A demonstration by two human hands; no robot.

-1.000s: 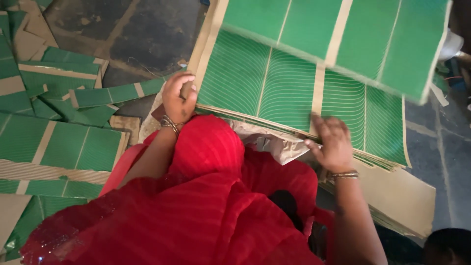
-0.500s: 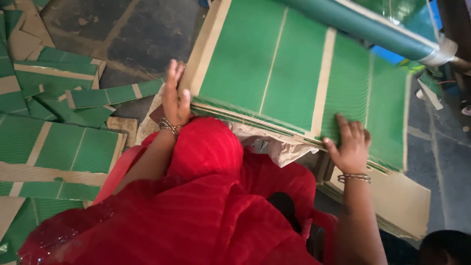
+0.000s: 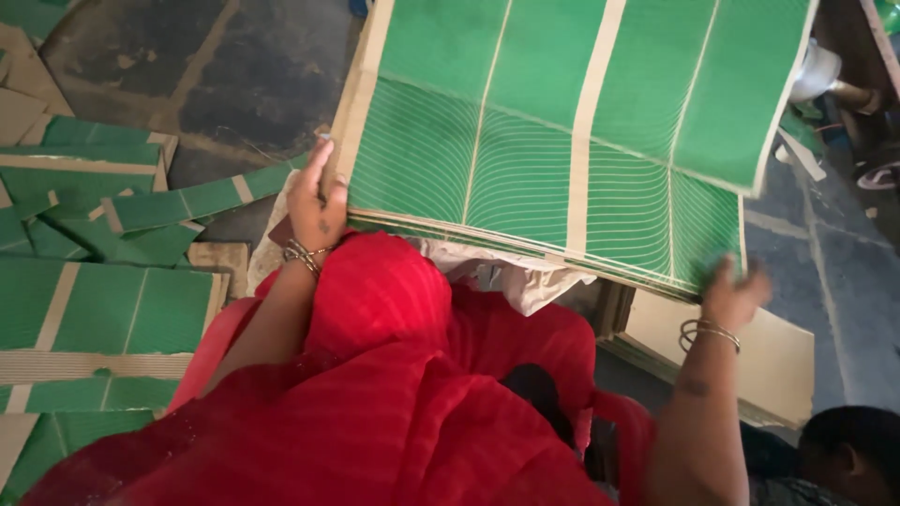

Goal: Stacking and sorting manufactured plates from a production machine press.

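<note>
Currently my left hand (image 3: 314,204) pinches the nine o'clock edge of the green printed sheet stack (image 3: 562,141), grip closed on it. My right hand (image 3: 731,292) touches the stack's four o'clock corner, blurred; cannot tell its grip. Loose green sheets (image 3: 103,309) lie on the floor at eight o'clock.

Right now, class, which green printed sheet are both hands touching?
The large top sheet of the stack straight ahead. The left hand grips its left edge, the right hand its right corner. The loose sheets on the floor lie untouched.
</note>
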